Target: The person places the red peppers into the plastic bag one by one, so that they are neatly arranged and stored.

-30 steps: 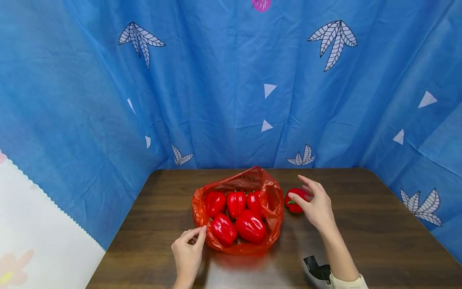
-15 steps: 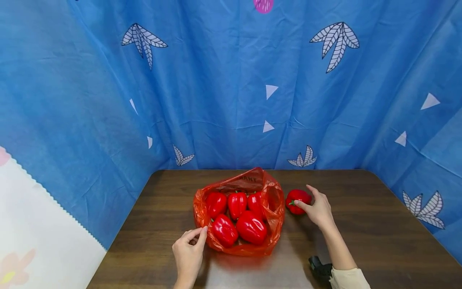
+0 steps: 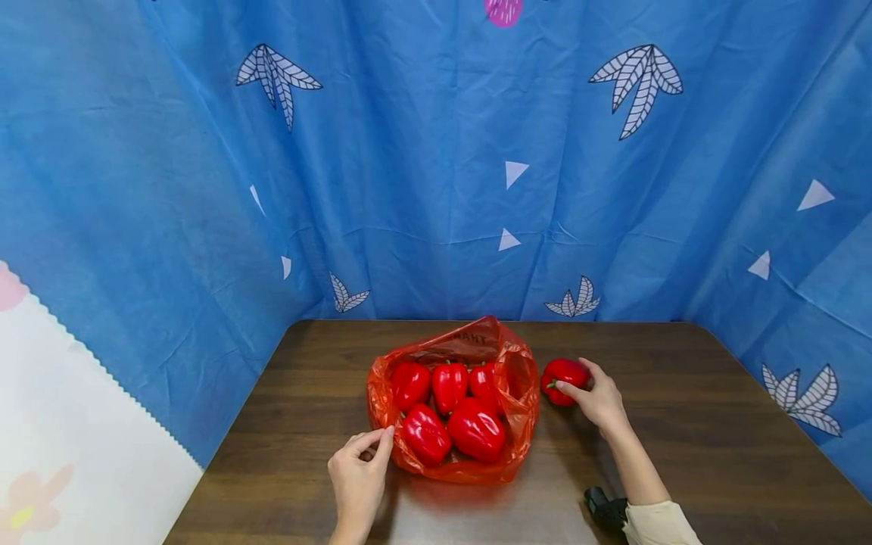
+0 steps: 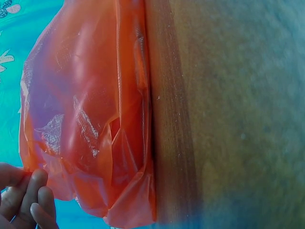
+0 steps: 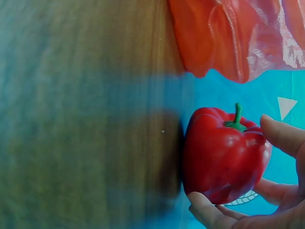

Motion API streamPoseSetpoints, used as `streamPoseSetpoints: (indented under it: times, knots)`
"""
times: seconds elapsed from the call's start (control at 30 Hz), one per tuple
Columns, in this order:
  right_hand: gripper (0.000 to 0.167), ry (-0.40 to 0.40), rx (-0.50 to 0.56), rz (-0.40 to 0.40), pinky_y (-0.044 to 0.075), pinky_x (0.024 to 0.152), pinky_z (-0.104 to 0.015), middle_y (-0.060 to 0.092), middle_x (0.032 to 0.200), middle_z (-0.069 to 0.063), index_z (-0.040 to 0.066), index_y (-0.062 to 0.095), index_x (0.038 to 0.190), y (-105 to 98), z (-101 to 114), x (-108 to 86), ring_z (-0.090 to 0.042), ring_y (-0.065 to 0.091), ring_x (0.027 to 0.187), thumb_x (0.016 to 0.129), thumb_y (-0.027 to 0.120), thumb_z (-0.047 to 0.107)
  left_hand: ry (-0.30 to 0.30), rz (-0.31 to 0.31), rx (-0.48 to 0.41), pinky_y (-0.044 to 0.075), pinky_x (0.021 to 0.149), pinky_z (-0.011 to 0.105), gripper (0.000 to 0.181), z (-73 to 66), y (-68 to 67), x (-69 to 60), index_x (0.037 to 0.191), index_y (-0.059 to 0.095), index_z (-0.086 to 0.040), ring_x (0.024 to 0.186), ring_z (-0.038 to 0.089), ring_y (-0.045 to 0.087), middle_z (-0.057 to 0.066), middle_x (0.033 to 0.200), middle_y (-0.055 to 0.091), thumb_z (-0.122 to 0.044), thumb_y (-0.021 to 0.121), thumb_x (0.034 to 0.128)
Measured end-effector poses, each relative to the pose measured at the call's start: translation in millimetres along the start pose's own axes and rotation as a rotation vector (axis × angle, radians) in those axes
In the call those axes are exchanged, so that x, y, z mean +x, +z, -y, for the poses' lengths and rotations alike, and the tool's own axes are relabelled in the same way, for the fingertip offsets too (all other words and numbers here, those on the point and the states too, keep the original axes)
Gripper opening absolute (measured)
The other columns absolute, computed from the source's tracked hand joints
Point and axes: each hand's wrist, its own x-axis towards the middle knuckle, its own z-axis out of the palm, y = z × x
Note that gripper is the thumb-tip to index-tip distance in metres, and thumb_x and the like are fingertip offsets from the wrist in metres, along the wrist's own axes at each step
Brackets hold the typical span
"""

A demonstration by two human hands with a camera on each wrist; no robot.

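A red plastic bag stands on the table with its mouth spread, several red bell peppers inside. My left hand pinches the bag's near-left rim between thumb and fingers; the left wrist view shows the film bunched at the fingertips. Right of the bag, one more red bell pepper lies on the table, its green stem showing. My right hand holds this pepper, thumb by the stem end and fingers curled around the other side.
The brown wooden table reaches back to a blue patterned curtain. A white cloth hangs at the left. Below my right wrist sits a black strapped device.
My right hand has come down onto the loose pepper, and its fingers have drawn in around it. The left hand keeps its pinch on the bag's rim.
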Motion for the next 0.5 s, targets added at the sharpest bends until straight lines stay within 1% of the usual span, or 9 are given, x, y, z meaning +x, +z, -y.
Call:
streamPoseSetpoints:
  times: [0.17,0.27,0.5]
  knots:
    - [0.078,0.036,0.039,0.016,0.039,0.104,-0.063,0.031,0.15,-0.031,0.003,0.025,0.151,1.5,-5.0,1.0,-0.048,0.035,0.13,0.092,0.065,0.035,0.014,0.002,-0.007,0.039,0.048,0.012,0.008,-1.9,-0.1,-0.1,0.07,0.077,-0.008,0.052,-0.004,0.046,-0.002,0.06,0.066,-0.004,0.082,0.0752]
    - [0.078,0.043,0.054,0.019,0.038,0.104,-0.062,0.03,0.151,-0.03,0.004,0.025,0.151,2.6,-7.0,1.2,-0.048,0.034,0.132,0.092,0.065,0.036,0.021,-0.001,-0.013,0.038,0.048,0.011,0.008,-3.0,-0.5,0.1,0.07,0.077,-0.009,0.052,-0.004,0.045,-0.002,0.06,0.066,-0.005,0.082,0.0756]
    - [0.078,0.039,0.061,0.002,0.046,0.1,-0.056,0.033,0.15,-0.031,0.005,0.028,0.151,3.4,-7.2,0.3,-0.047,0.038,0.129,0.091,0.067,0.037,0.038,-0.008,0.0,0.039,0.048,0.011,0.009,-1.9,-0.3,-0.5,0.069,0.077,-0.008,0.051,-0.004,0.046,-0.002,0.06,0.066,-0.003,0.082,0.0745]
